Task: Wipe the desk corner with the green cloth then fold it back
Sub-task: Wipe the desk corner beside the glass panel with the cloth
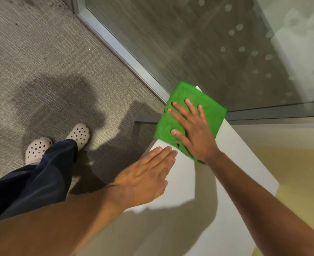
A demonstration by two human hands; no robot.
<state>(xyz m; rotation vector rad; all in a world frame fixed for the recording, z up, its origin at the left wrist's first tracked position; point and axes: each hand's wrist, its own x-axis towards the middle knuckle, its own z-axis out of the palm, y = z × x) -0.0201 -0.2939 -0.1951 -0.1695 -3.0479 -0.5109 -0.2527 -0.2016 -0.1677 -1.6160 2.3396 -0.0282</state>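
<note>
Overhead light, hard shadows, blurred glass.

I count one green cloth (193,115), folded into a single square at the far corner of my one white desk (232,163). Two hands are in view: my right hand (195,132), with all five of its fingers spread on the cloth, and my left hand (145,180), just near of it, flat. Down on the left I see two pale clogs (78,134), both mine. One glass wall (217,43) runs along the far side.
</note>
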